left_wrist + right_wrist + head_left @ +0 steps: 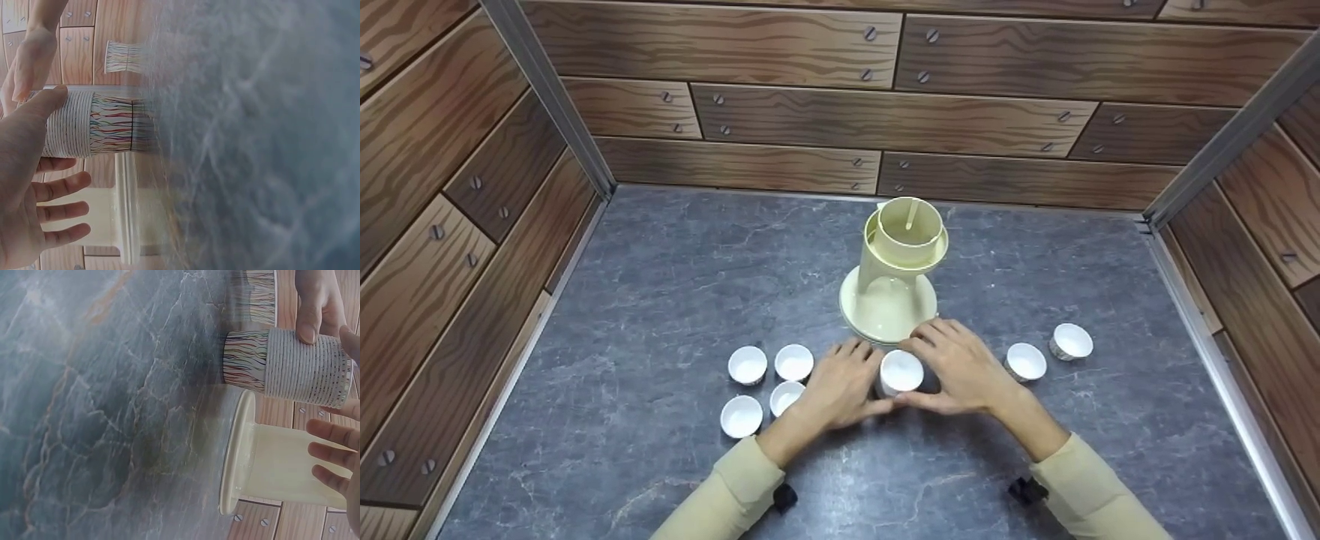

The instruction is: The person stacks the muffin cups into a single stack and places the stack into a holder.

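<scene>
Both left hand (840, 386) and right hand (960, 371) I watch remotely hold stacked paper cups (901, 373) on marbled tabletop (660, 285) between plank-patterned walls (780, 45).

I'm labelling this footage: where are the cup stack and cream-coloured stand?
Cup stack (79, 125): left wrist view, on its layered rims.
Cream-coloured stand (281, 458): right wrist view, on its upright column.

1. Both arms (735, 484) reach forward, angling inward toward each other.
2. Here's the left hand (840, 386): fingers (63, 187) spread and fairly straight, thumb stretching inward.
3. Opposite, the right hand (960, 371) makes a wide C, its fingers apart.
4. Thumb tips sit close together!
</scene>
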`<state>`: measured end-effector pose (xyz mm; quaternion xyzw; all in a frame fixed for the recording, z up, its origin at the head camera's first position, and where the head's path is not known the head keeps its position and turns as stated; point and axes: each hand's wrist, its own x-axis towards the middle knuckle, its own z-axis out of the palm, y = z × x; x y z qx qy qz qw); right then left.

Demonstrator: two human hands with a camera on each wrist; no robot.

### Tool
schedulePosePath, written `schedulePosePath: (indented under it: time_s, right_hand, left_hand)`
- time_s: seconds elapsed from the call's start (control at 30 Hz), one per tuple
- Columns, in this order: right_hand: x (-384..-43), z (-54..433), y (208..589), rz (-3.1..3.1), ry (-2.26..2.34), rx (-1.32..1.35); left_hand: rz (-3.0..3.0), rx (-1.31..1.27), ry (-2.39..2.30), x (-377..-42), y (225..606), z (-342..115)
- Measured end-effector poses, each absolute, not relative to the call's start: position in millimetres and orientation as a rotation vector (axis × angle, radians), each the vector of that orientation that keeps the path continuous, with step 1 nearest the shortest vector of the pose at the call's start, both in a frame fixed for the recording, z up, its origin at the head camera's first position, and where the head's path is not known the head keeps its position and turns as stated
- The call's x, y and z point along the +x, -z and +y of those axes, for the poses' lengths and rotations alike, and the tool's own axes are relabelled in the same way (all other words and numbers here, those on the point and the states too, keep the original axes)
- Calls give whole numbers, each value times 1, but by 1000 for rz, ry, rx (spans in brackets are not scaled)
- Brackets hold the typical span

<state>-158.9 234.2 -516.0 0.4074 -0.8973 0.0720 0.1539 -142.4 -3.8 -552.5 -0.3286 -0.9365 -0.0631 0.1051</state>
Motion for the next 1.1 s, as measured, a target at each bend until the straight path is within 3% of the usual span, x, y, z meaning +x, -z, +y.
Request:
schedulePosePath:
  time_s: [1.1]
  right_hand:
    - [-148, 298, 507, -2641, -115, 1072]
  left_hand:
    - [-2748, -958, 244, -141, 552, -5]
